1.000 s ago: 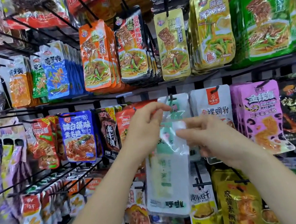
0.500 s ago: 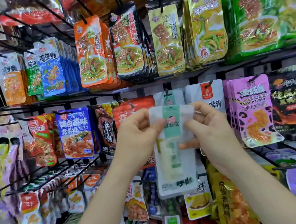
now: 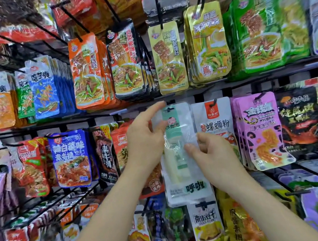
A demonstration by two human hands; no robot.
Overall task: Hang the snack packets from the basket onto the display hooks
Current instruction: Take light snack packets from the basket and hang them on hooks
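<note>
A white snack packet [image 3: 183, 170] with a green stripe hangs upright in front of the middle row of the rack. Its top hole sits at a black display hook [image 3: 169, 110]; whether the hook passes through the hole I cannot tell. My left hand [image 3: 144, 141] holds the packet's upper left edge, with the index finger stretched up to the top corner. Lower down, my right hand [image 3: 212, 153] pinches the packet's right side with curled fingers. The basket is out of view.
A white noodle packet [image 3: 213, 120] hangs just right of the hook, and orange-red packets [image 3: 120, 146] hang to its left. Pink packets [image 3: 262, 129] are further right. Long black hooks [image 3: 315, 175] stick out towards me at lower right and lower left. Yellow packets [image 3: 206, 226] hang below.
Both hands lifted the white packet up and towards the rack, bringing its top to the hook. My left index finger stretched upward and my right hand slid lower on the packet.
</note>
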